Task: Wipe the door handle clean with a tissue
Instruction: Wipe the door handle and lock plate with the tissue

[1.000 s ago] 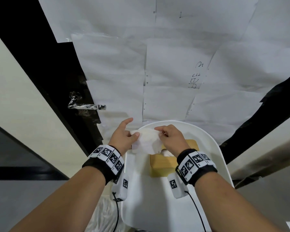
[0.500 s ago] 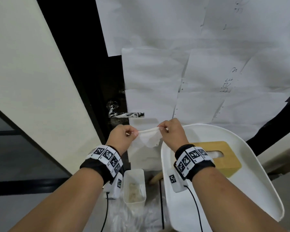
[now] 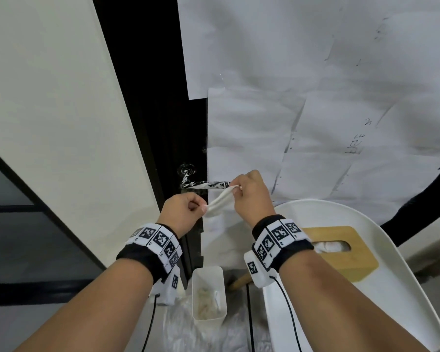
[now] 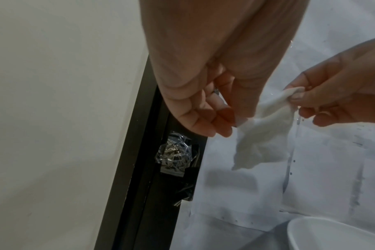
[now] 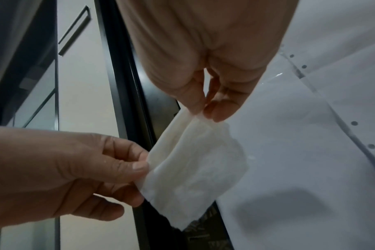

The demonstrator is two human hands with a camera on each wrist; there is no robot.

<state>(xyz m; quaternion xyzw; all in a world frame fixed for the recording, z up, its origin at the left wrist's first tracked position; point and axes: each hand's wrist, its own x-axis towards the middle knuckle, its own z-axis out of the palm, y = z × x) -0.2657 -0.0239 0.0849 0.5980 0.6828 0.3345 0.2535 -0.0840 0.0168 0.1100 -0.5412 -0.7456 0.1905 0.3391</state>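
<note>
A white tissue (image 3: 220,203) hangs stretched between my two hands just below the door handle (image 3: 203,184), a lever wrapped in crinkled clear film on the black door. My left hand (image 3: 201,208) pinches the tissue's lower left corner. My right hand (image 3: 236,189) pinches its upper right corner, close to the lever's free end. In the left wrist view the tissue (image 4: 265,133) droops below both pinches, with the film-wrapped handle (image 4: 173,157) beneath my left fingers (image 4: 203,128). In the right wrist view the tissue (image 5: 195,167) is a folded sheet held by its two corners.
A white chair seat (image 3: 396,250) at right carries a wooden tissue box (image 3: 341,260). A small white bin (image 3: 208,295) with used tissues stands on the floor below the handle. White paper sheets (image 3: 315,97) cover the door; a pale wall (image 3: 48,110) lies left.
Both hands carried the tissue from above the tissue box leftward and up to the door handle. The tissue is now pulled taut, with my right hand raised beside the lever's end.
</note>
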